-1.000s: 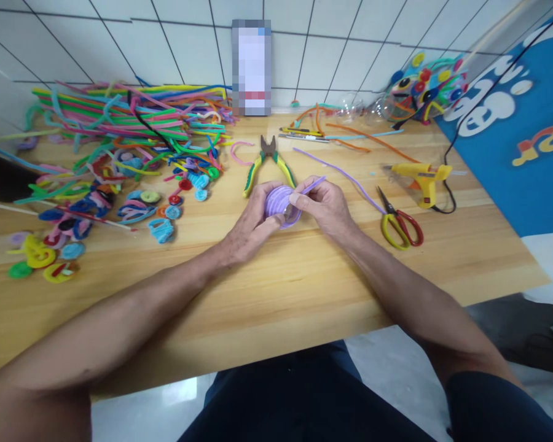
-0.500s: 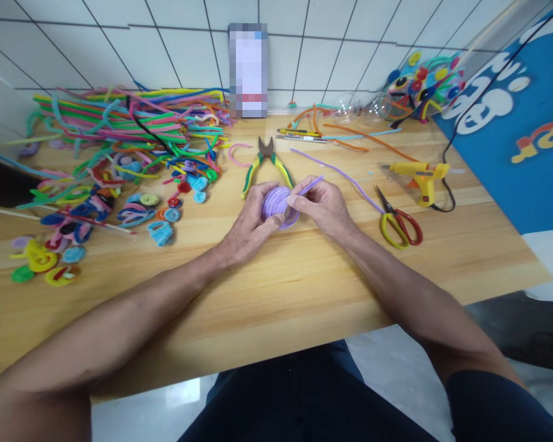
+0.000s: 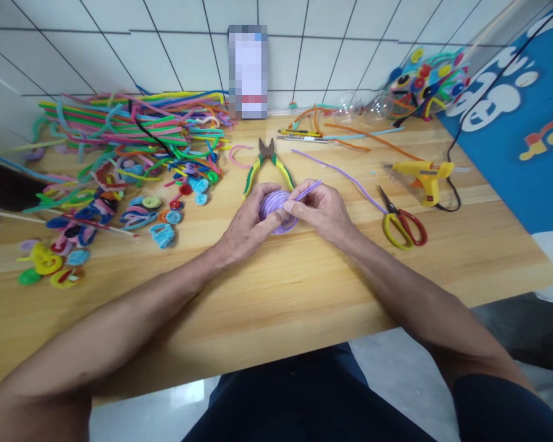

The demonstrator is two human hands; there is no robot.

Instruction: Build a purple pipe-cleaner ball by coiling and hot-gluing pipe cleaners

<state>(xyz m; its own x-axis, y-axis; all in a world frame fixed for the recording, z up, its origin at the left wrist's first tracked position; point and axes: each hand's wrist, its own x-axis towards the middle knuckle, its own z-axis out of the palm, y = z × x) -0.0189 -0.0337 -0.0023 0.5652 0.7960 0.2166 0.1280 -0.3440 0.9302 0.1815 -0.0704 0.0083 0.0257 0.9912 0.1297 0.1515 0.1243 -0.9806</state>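
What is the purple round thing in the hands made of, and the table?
The purple coil looks like fuzzy pipe cleaner, probably soft fibres over wire: matte ridges wound side by side, with one loose end sticking out. The table looks like smooth, slightly glossy wood, with grain lines and plank seams showing.

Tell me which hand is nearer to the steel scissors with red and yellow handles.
Right. The right hand sits just left of the red-and-yellow-handled scissors, not touching them; the left hand is farther left, across the purple pipe-cleaner coil both hands hold.
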